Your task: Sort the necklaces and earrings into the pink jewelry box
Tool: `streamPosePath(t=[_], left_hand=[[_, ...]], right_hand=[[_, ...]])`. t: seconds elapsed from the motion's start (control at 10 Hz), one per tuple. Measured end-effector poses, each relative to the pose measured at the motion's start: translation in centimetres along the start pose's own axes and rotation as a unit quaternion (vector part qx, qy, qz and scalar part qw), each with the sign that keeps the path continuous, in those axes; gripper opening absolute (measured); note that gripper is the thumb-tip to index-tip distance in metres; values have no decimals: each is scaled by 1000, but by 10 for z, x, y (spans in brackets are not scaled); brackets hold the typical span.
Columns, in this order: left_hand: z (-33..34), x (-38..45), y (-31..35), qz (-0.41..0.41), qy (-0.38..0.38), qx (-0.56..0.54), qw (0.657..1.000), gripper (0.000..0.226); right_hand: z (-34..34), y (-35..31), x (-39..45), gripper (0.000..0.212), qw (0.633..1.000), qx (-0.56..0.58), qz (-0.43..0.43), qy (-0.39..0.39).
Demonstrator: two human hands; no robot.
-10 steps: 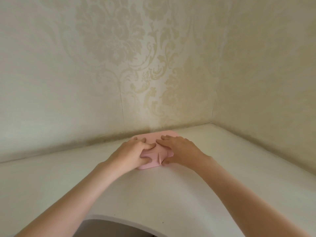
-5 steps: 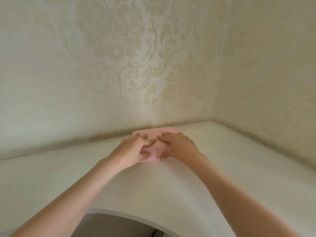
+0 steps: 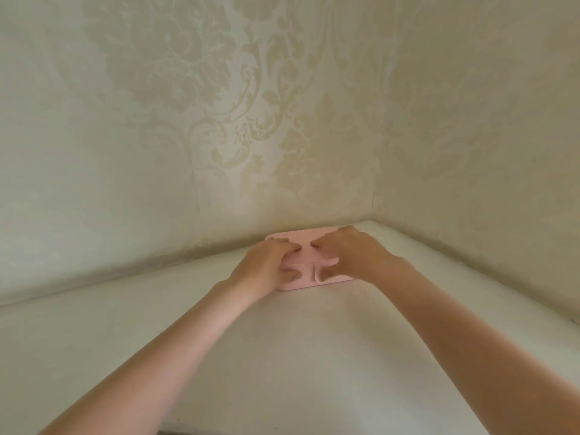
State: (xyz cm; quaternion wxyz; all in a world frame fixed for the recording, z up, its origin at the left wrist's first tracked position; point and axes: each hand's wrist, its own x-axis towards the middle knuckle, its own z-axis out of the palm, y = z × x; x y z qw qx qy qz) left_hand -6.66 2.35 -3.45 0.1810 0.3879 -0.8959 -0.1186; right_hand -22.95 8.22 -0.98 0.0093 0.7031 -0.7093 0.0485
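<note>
The pink jewelry box lies closed and flat on the white table, close to the back wall near the corner. My left hand grips its left half, fingers on the lid and thumb against the front side. My right hand grips the right half the same way, its thumb by the small front clasp. No necklaces or earrings are in view.
The white table runs into a corner of two walls with pale damask wallpaper. The back wall stands just behind the box, the side wall to its right. The table's curved front edge shows at the bottom.
Both hands have slid the closed box away from me toward the back wall and a little to the right. Their hold on it looks the same.
</note>
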Motion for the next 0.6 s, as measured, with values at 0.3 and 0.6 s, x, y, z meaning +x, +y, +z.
streamPosePath(t=[0.3,0.6], left_hand=[[50,107,43,29,7,-74,997,53],[59,145,43,74,17,-18,997,53]], right_hand=[[1,110,39,41,990,-43,124,52],[4,158,74,47,990,-8,137,45]])
